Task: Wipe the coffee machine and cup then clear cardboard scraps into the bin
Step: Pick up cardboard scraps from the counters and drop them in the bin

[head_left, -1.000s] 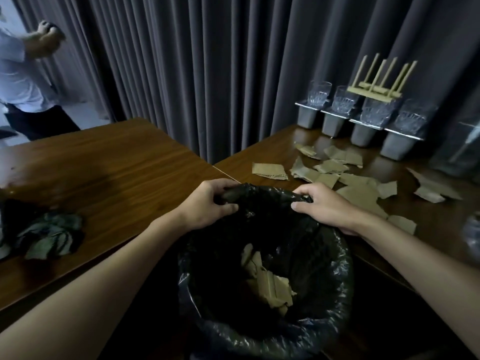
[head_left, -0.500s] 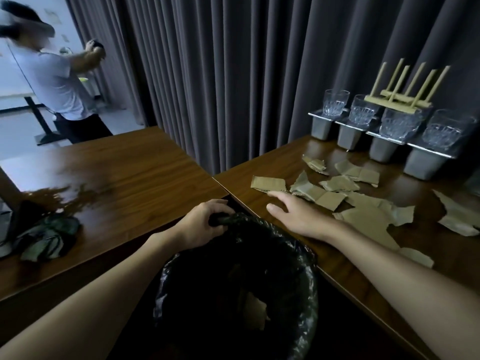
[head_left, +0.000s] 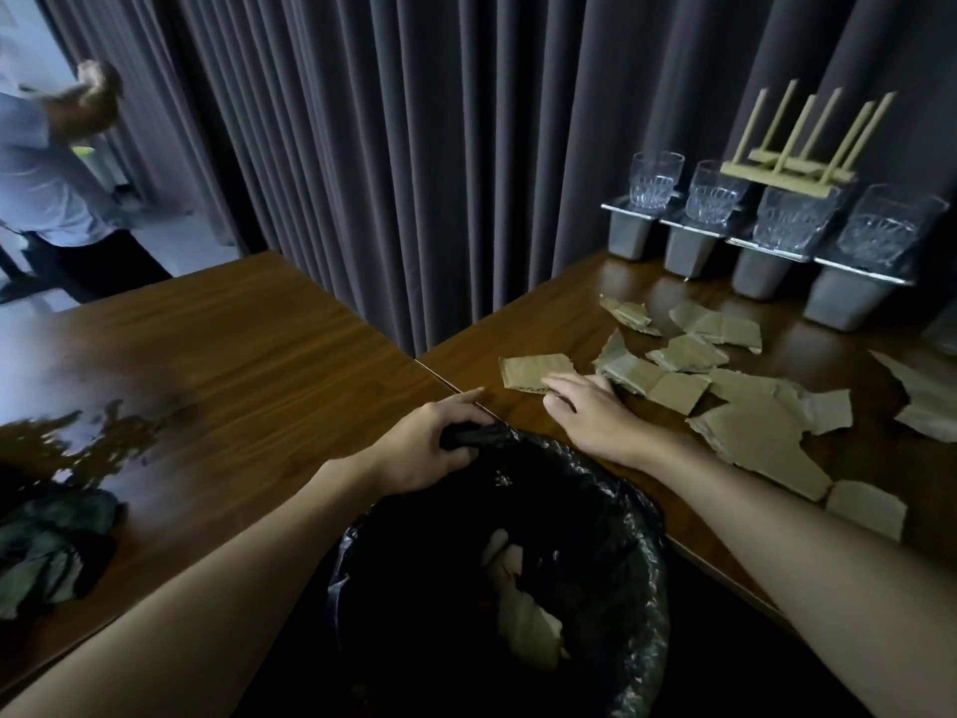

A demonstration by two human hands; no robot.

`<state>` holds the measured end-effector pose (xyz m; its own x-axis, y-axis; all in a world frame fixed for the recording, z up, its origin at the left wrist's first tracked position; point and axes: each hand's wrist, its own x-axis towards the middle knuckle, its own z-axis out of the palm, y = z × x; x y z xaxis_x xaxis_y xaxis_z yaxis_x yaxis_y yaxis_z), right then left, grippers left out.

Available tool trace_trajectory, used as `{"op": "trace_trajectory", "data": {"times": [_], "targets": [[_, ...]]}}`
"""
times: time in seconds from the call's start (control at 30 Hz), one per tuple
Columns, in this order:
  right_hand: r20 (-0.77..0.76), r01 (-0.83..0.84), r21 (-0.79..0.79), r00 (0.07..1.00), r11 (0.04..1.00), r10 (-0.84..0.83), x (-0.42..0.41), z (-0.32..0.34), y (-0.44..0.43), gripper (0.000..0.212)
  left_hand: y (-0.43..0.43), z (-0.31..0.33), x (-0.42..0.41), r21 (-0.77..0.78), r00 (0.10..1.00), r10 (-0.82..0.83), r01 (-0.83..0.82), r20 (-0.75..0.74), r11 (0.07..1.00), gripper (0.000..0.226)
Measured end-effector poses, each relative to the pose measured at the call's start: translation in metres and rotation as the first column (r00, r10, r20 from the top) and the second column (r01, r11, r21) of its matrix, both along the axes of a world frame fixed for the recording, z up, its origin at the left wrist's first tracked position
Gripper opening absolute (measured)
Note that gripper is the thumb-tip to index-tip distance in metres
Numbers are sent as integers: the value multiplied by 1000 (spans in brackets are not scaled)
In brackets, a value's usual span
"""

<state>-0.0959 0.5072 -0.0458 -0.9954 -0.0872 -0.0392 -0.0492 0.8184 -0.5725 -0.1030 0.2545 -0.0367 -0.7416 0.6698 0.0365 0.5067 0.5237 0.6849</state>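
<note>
**Nearest: bin.** The bin [head_left: 642, 562], lined with a black plastic bin liner [head_left: 362, 551], stands below the counter edge, between the two forearms. A few cardboard scraps in the bin [head_left: 523, 614] are pale against the dark liner.

**Left hand.** The left hand [head_left: 430, 443] has its fingers curled round a bunched fold of the liner at the far rim and holds it against the counter edge.

**Right hand.** The right hand [head_left: 585, 412] lies flat with straight fingers and grips nothing. It rests on the right counter [head_left: 544, 323] just past the bin rim. Its fingertips touch the near edge of a rectangular scrap [head_left: 533, 370].

**Scraps on the counter.** A large torn piece [head_left: 756, 437] lies just right of the right wrist, and a small piece [head_left: 865, 507] sits near the counter edge. Further pieces [head_left: 694, 352] are spread behind the hand, and another lies well to the right.

**Left counter.** The left counter [head_left: 233, 344] carries a crumpled dark cloth [head_left: 46, 541] at its near left.

**Far.** Drinking glasses [head_left: 655, 181] stand on grey holders, with an upturned wooden rack [head_left: 792, 163] on top of them. Behind hang grey curtains [head_left: 414, 147], and a person [head_left: 46, 184] stands far left.

**Progress (judged).**
- Clearing has begun, but most of the scraps are not yet binned.
- The laid-aside cloth suggests the wiping is over. No coffee machine is in view to confirm it.
- The likely next step is to drag the rectangular scrap over the edge into the bin.
</note>
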Motion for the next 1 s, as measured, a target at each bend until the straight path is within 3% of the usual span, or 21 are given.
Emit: {"op": "trace_trajectory", "data": {"times": [0.2,0.37,0.5,0.63,0.73,0.8,1.0], "targets": [[-84,100,188,993,977,-86,16,6,8,33,2,-11,-14,35,997,-76,76,8,997,40],[-108,202,171,977,964,-186,38,16,11,17,8,-23,-10,86,992,-124,122,14,989,39],[-101,327,222,945,919,-312,44,22,6,30,14,-29,-5,103,994,-105,102,25,989,39],[29,358,204,928,911,-371,43,22,8,67,18,-28,0,92,991,-123,117,56,989,39],[64,425,91,900,900,-431,46,19,17,78,20,-24,3,79,991,-119,114,57,990,39],[81,476,-69,879,877,-471,50,15,20,75,21,-23,5,61,995,-79,76,54,995,38],[29,491,-540,823,683,-568,74,28,26,25,19,-20,9,54,995,-76,73,58,996,38]]}}
